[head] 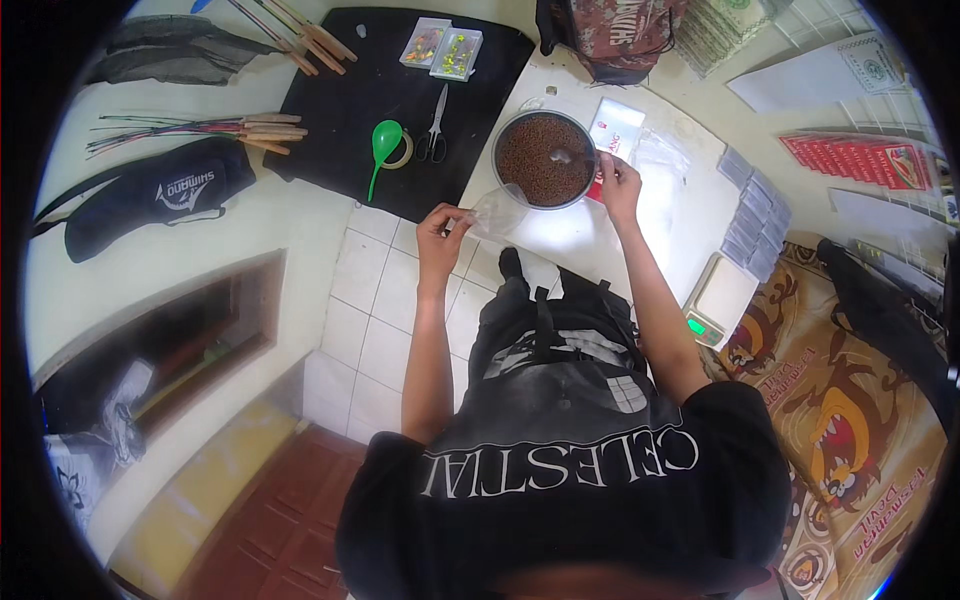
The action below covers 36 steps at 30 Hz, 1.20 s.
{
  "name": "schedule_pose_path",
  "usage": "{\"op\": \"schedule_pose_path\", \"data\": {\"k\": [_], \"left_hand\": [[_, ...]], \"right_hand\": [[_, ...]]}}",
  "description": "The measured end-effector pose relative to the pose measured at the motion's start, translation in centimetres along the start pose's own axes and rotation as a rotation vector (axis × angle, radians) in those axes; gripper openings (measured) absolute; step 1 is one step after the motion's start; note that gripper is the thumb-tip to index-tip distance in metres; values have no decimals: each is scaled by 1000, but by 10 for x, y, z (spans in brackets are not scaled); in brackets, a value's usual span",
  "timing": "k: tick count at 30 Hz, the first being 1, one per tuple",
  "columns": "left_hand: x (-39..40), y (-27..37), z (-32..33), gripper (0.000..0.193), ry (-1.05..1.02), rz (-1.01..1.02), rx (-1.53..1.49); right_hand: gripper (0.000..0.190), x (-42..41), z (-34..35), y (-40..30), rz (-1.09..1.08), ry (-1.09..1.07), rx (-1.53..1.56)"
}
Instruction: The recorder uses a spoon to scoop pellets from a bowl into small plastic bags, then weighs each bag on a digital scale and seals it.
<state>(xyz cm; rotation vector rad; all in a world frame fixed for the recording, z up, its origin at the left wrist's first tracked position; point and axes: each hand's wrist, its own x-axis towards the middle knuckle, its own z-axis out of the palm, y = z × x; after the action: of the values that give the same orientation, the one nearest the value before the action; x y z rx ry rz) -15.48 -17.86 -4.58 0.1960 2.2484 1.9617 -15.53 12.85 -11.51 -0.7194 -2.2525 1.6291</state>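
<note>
A round metal pan [496, 150] full of small brown pellets [534, 150] stands on the white tabletop in front of me. My left hand [442, 232] pinches a clear plastic bag [499, 214], whose far end overlaps the pan's near left rim. With my right hand [621, 187] I grip the handle of a metal spoon [561, 155] at the pan's right rim. The spoon's bowl rests among the pellets. Behind my right hand lie a white printed packet [616, 124] and clear plastic bags [664, 157], and a red printed piece shows partly beneath it.
A digital scale [721, 289] with a lit display sits at the right, below stacked clear packs [750, 217]. On the black mat [330, 142] lie scissors [433, 135], a green scoop [386, 139], a tape roll [405, 150] and lure boxes [454, 56]. A camouflage bag [619, 37] stands behind.
</note>
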Motion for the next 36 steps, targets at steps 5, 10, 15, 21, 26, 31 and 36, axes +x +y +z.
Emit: {"op": "schedule_pose_path", "data": {"k": [5,10,15,21,26,31,36], "left_hand": [[0,-1,2,9,0,8,-13],[2,-6,2,6,10,-22,-17],[4,-9,3,5,9,-44,-47],[17,-23,6,5,-17,-16,-11],[36,-43,13,7,-3,-121,-43],[59,-56,23,5,-79,-54,112],[75,-63,32,7,-122,-47,120]], "right_hand": [[23,14,4,-15,-139,42,59],[24,14,18,-9,-7,-219,76],[26,10,22,-7,150,-317,85],[29,10,5,-1,249,-188,252],[30,10,-14,-7,279,-114,357],[32,10,-28,-28,238,-109,432],[30,9,-38,-53,204,-128,451]]}}
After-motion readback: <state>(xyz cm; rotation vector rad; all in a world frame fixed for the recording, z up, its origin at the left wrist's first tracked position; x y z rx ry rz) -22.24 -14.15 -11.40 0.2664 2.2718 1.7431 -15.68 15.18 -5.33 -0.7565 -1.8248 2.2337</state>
